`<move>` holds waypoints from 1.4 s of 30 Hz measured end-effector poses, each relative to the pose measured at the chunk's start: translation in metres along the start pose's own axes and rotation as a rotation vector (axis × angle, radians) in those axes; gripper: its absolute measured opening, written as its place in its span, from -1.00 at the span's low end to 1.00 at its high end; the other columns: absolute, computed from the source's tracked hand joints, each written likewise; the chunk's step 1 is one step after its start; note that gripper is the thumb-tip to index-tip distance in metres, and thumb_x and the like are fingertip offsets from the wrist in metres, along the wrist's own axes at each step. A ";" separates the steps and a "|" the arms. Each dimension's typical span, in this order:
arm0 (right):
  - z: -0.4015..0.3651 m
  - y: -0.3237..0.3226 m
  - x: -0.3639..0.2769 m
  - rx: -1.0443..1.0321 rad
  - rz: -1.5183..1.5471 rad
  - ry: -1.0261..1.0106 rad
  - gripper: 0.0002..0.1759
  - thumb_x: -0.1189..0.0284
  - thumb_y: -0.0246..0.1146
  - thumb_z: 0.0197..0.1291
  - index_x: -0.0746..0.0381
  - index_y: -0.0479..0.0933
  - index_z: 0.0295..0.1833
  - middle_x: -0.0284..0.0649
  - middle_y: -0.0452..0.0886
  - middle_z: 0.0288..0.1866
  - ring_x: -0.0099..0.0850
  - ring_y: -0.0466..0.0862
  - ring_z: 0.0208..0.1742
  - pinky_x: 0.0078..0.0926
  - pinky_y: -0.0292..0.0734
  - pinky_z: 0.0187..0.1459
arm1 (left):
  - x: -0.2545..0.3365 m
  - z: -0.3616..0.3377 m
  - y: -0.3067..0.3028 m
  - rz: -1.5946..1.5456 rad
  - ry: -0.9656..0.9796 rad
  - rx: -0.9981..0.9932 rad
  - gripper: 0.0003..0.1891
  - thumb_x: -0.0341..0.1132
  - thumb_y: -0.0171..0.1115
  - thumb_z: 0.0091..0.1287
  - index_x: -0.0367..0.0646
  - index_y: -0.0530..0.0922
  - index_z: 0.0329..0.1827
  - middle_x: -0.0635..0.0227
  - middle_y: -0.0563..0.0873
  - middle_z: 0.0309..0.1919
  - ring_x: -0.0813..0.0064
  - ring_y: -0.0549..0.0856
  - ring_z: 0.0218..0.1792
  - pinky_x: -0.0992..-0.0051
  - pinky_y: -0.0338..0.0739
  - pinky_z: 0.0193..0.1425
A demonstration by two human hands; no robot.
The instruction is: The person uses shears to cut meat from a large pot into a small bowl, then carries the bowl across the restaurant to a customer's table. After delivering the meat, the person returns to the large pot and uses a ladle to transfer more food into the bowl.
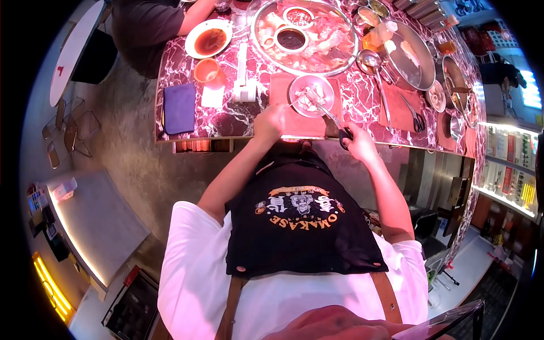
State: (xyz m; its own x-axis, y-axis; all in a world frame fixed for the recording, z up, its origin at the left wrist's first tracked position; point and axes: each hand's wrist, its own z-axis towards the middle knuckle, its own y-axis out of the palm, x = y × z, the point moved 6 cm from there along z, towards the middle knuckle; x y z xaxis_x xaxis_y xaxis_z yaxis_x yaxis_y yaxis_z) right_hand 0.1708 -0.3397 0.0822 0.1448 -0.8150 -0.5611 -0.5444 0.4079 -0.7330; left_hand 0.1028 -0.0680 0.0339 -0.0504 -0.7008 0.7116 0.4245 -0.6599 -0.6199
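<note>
My right hand [360, 143] is closed around the black handles of a pair of scissors [333, 118]. Their metal blades reach up-left into a small white bowl [294, 83] that holds pale cut pieces of food [311, 97]. My left hand [268, 122] is closed beside the bowl's lower left. A thin end seems to run from its fingers to the bowl's rim, but I cannot make out what it is. Under the bowl lies a reddish-brown mat [281, 117].
A large platter [259, 52] of raw meat with sauce bowls stands beyond. Left are a plate of dark sauce [209, 41], an orange cup [207, 72] and a dark folded cloth [179, 109]. Right are a ladle [381, 85], a big metal pot [416, 72] and other scissors [416, 118]. Another person's arm [196, 16] rests top left.
</note>
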 end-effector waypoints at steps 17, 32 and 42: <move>0.012 -0.047 -0.047 -0.197 -0.258 0.071 -0.36 0.21 0.38 -0.07 0.14 0.40 0.16 0.06 0.66 -0.13 -0.01 0.67 -0.04 -0.14 0.52 -0.02 | 0.023 0.020 -0.024 0.096 0.260 0.169 -0.74 -0.50 0.21 0.07 -0.14 0.73 -0.18 0.35 0.53 -0.50 0.29 0.57 -0.46 0.33 0.50 -0.41; -0.001 -0.058 -0.027 -0.093 -0.324 -0.052 -0.45 0.47 0.33 -0.03 0.10 0.50 0.17 0.01 0.66 -0.17 -0.01 0.67 -0.07 -0.10 0.53 -0.05 | 0.011 0.019 -0.015 0.124 0.253 0.202 -0.76 -0.44 0.23 0.06 -0.13 0.72 -0.20 0.31 0.62 -0.49 0.25 0.64 -0.45 0.30 0.55 -0.41; 0.007 -0.034 -0.060 0.141 -0.607 -0.350 -0.35 0.65 0.26 -0.06 0.15 0.50 0.27 -0.01 0.53 -0.10 0.00 0.60 -0.07 -0.09 0.55 -0.04 | 0.015 0.023 -0.003 0.213 -0.030 -0.177 -0.78 -0.34 0.16 0.14 0.01 0.69 -0.17 0.22 0.70 -0.45 0.14 0.72 -0.40 0.17 0.60 -0.37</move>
State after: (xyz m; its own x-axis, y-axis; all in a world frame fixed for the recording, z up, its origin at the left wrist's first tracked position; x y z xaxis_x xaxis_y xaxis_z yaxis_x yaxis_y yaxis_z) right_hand 0.1867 -0.3018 0.1380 0.6580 -0.7447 -0.1112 -0.1746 -0.0073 -0.9846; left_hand 0.1212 -0.0701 0.0536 0.0512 -0.8222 0.5669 0.2578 -0.5376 -0.8029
